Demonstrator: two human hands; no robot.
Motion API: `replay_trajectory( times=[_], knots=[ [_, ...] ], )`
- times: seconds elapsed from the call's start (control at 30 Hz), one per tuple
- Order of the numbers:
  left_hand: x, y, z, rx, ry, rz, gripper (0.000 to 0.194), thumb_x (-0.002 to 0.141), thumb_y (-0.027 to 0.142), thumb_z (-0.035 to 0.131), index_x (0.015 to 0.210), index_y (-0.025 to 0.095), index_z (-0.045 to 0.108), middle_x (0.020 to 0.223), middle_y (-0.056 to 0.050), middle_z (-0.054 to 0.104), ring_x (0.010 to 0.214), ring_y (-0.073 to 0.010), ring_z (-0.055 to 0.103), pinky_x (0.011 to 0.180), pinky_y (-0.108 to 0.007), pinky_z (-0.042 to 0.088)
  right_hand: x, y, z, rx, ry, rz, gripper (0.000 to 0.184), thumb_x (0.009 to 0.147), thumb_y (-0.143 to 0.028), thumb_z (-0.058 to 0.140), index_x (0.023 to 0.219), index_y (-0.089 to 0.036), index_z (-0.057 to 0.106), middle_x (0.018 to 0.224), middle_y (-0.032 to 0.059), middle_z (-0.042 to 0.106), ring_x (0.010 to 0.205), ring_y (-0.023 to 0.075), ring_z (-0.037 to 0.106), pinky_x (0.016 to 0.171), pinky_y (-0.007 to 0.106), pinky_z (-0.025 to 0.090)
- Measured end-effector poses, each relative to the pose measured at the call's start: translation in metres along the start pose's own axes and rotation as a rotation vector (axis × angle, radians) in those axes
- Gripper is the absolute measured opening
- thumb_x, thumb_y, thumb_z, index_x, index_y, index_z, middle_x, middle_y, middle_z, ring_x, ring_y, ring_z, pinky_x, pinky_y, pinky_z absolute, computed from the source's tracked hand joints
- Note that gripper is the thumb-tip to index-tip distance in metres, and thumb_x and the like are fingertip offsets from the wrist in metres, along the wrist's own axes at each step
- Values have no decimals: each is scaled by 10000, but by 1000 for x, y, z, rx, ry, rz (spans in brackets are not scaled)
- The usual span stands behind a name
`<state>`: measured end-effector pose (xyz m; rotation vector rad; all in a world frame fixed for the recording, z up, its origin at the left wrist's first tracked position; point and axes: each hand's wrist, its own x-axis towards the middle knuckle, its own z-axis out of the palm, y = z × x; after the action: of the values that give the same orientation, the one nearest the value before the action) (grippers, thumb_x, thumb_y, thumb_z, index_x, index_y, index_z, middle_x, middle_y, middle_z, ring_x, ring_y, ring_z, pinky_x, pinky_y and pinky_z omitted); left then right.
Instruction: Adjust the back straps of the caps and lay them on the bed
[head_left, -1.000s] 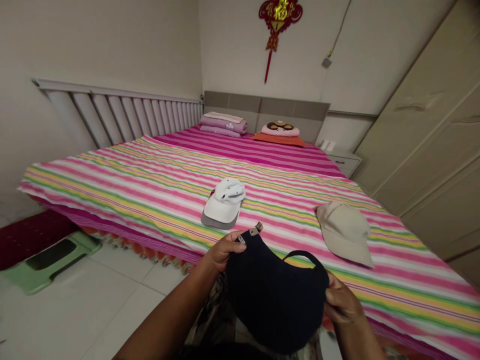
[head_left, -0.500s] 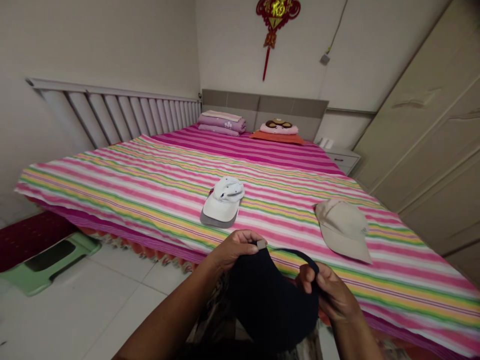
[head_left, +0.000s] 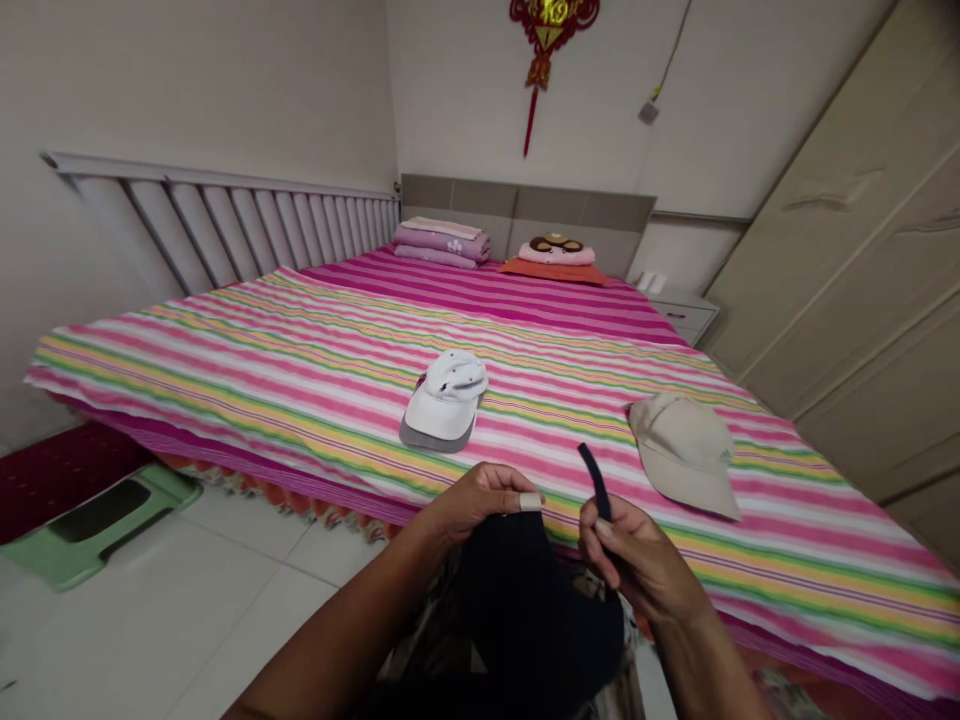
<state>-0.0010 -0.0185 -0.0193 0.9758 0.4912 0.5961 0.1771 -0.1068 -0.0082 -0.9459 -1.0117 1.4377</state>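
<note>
Right hand point(head_left: 637, 560) pinches strap point(head_left: 592, 475), long axis near upright, tip leaning left; left hand point(head_left: 484, 500) grips dark cap point(head_left: 514, 590) at clasp point(head_left: 529, 502), left of strap (not touching). White cap point(head_left: 446, 395) beyond grip, beige cap point(head_left: 686, 445) beyond right.

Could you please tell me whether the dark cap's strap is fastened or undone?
Undone: the right hand holds the strap, its free end upward, apart from the clasp at the left hand.

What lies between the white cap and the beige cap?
In the head view, striped bedspread lies between white cap and beige cap, with the raised dark strap in front.
</note>
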Motion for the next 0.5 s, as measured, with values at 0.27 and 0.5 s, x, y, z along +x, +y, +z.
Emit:
replay_trajectory(
  times=[0.27,0.5],
  knots=[
    [4,-6,2,-52,-89,25,296,531,231,750,757,90,620,625,-22,613,506,-77,531,517,-183,389,13,-1,36,-284,124,-57,317,629,-352,698,811,-191,494,581,-63,474,415,49,358,370,172,257],
    [3,-7,2,-6,-95,124,283,546,225,735,740,122,556,636,12,564,520,-51,482,520,-163,346,13,4,34,-342,190,-44,251,671,-365,656,799,-186,534,528,-80,435,386,47,331,371,191,248]
  ],
)
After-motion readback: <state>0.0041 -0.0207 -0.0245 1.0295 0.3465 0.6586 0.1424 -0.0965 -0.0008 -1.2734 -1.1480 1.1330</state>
